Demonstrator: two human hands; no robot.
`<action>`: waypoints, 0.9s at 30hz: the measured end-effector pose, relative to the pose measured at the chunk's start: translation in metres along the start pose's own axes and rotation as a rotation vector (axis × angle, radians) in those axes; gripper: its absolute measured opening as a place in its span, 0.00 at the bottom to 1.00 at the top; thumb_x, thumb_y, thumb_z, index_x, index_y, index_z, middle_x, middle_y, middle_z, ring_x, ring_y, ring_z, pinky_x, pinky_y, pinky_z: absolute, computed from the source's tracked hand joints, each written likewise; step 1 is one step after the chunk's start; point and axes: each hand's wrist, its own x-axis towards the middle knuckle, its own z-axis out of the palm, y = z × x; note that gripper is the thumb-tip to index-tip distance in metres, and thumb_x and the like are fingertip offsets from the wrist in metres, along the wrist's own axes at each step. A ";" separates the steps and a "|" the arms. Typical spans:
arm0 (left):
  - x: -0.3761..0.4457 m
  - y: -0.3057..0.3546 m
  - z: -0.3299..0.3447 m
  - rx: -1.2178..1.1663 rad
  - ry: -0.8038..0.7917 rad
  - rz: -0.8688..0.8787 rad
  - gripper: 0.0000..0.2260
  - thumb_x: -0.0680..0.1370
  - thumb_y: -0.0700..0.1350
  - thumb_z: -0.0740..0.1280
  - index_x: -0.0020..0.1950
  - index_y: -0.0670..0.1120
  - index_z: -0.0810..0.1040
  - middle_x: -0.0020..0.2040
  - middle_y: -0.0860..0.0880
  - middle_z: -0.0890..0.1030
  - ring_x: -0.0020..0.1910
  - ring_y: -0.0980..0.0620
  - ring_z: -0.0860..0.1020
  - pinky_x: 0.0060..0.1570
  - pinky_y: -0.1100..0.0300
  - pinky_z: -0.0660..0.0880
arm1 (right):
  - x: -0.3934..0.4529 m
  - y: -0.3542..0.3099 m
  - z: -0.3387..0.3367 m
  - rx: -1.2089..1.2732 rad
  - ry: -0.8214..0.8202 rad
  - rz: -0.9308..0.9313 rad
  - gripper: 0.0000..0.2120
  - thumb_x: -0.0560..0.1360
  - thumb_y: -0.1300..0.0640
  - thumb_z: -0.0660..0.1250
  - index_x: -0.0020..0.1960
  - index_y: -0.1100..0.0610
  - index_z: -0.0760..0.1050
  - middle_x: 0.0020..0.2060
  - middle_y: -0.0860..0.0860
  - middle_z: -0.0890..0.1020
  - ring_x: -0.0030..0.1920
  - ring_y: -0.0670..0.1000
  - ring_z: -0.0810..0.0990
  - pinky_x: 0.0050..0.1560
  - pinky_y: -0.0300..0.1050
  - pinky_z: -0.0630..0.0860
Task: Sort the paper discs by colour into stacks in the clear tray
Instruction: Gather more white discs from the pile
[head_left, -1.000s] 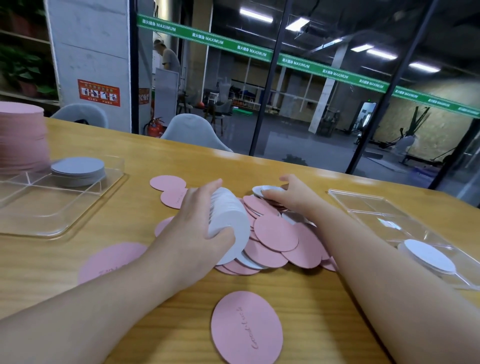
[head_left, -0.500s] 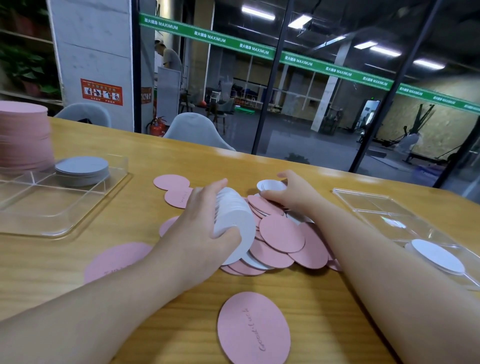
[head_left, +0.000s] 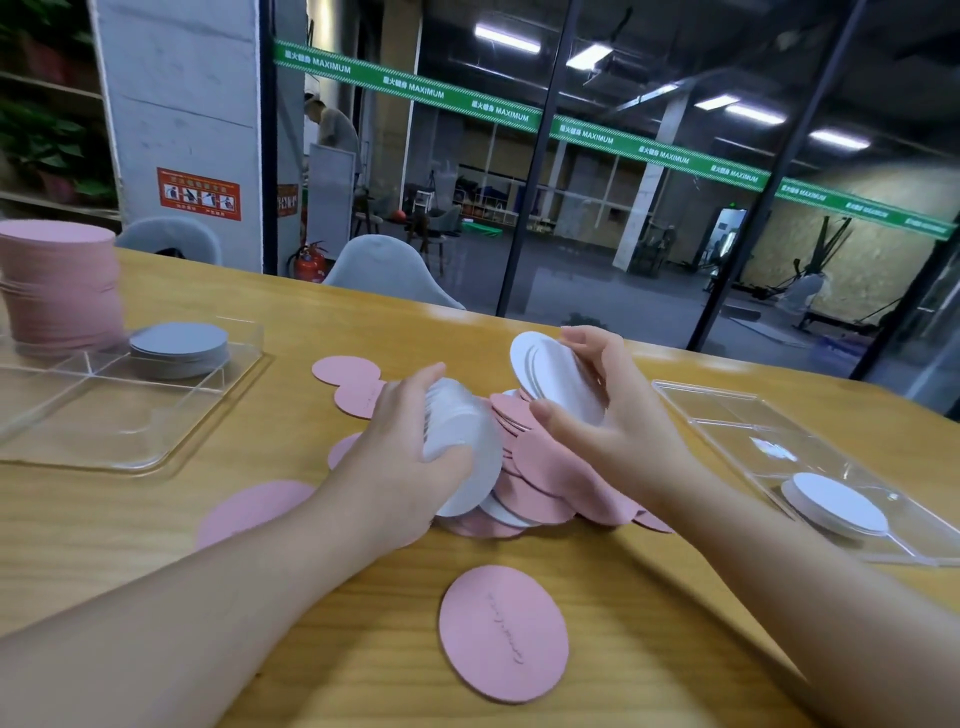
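A wooden table (head_left: 156, 519) runs before glass walls. Left of the fingers, a clear tray (head_left: 130, 415) holds tall pink (head_left: 57, 291) and low grey (head_left: 179, 345) stacks. Beneath both hands sprawls a pink disc pile (head_left: 540, 467). The left hand (head_left: 410, 457) wraps curled fingers round a white stack (head_left: 462, 441); the right hand (head_left: 608, 415) pinches several white discs (head_left: 550, 374), tilted above the pile.

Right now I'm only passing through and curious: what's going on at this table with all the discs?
A person is sorting paper discs by colour. The left hand grips a stack of white discs, while the right hand holds a few more white discs lifted above the mixed pile of mostly pink ones. The clear tray on the left already holds a tall pink stack and a short grey stack.
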 end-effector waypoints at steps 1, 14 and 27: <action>0.000 0.000 0.000 -0.006 0.003 -0.005 0.35 0.69 0.53 0.61 0.75 0.56 0.53 0.64 0.61 0.58 0.65 0.62 0.59 0.50 0.76 0.63 | -0.007 -0.006 -0.002 0.003 -0.001 -0.030 0.28 0.67 0.46 0.74 0.60 0.39 0.61 0.55 0.30 0.70 0.57 0.29 0.69 0.55 0.22 0.64; -0.003 0.006 -0.007 -0.062 -0.090 -0.062 0.30 0.80 0.54 0.58 0.77 0.53 0.46 0.75 0.53 0.51 0.72 0.61 0.51 0.64 0.65 0.50 | -0.047 0.001 0.027 -0.259 -0.070 -0.124 0.35 0.67 0.51 0.73 0.69 0.53 0.61 0.65 0.44 0.69 0.62 0.39 0.66 0.60 0.22 0.58; -0.005 0.003 -0.002 0.096 -0.040 0.058 0.38 0.75 0.50 0.68 0.77 0.51 0.47 0.74 0.52 0.53 0.70 0.62 0.53 0.62 0.69 0.52 | -0.042 -0.013 0.040 -0.115 -0.253 -0.074 0.44 0.67 0.50 0.76 0.73 0.48 0.52 0.69 0.36 0.59 0.71 0.34 0.54 0.69 0.36 0.60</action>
